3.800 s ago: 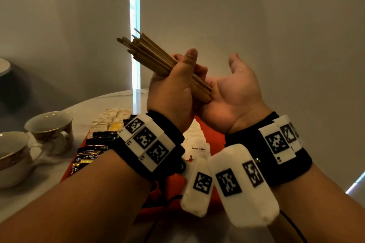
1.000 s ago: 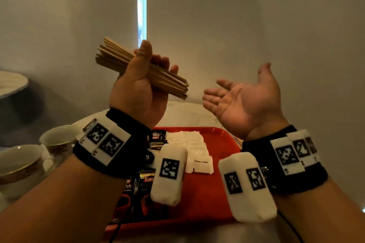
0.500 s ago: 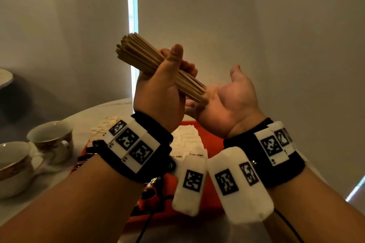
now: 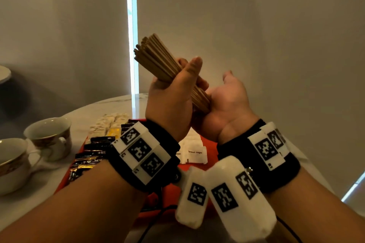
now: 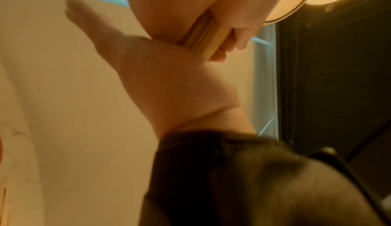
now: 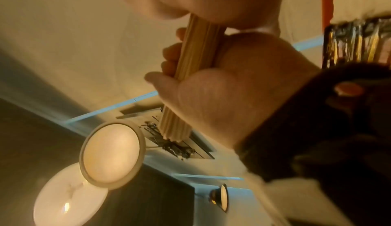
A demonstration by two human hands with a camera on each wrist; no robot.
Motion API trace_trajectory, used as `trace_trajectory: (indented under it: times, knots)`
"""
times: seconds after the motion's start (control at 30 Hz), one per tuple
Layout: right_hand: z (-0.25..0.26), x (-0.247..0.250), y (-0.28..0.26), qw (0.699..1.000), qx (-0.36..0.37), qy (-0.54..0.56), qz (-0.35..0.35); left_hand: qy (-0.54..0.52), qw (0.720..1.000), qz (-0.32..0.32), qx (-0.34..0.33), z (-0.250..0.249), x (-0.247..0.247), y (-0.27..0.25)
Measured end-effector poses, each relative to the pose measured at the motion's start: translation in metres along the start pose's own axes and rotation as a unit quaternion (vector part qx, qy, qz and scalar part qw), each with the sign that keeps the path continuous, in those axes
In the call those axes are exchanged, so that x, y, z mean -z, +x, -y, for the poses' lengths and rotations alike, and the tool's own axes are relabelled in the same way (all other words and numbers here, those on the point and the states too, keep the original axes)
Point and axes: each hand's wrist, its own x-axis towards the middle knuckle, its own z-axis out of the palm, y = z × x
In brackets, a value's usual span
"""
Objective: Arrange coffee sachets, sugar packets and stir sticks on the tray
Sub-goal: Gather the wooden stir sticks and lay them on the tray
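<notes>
Compared to a second ago, both hands have come back together above the tray (image 4: 209, 145). Left hand (image 4: 169, 102) has its fingers wrapped round the bundle of stir sticks (image 4: 156, 58), tilted up and to the far left, and the lower ends butt into the flat, spread palm of the right hand (image 4: 229, 104), which grips nothing. Down on the red tray, dark coffee sachets (image 4: 92, 156) sit left, white sugar packets (image 4: 194, 154) just right of them. Two cups (image 4: 49, 138) stand left of it.
</notes>
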Motion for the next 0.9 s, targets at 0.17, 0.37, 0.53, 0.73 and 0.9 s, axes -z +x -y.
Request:
trace_trajectory:
  times: [0.17, 0.37, 0.53, 0.73, 0.9]
  knots:
    - [0.001, 0.001, -0.002, 0.995, 0.001, -0.097, -0.006, 0.041, 0.999, 0.029, -0.012, -0.005, 0.002, 0.002]
    - [0.022, 0.002, -0.012, 0.958, 0.134, -0.252, -0.034, 0.19, 0.978, 0.068, 0.043, -0.021, 0.012, 0.008]
    - [0.041, -0.005, -0.042, 0.766, 0.324, -0.55, -0.076, 0.345, 0.915, 0.153, 0.142, -0.015, 0.009, -0.005]
    - [0.022, -0.01, -0.043, 0.72, 0.306, -0.622, -0.017, 0.368, 0.894, 0.191, 0.17, -0.004, 0.004, -0.015]
    - [0.022, -0.012, -0.043, 0.733, 0.301, -0.609, -0.026, 0.351, 0.909, 0.153, 0.163, 0.0, 0.001, -0.015]
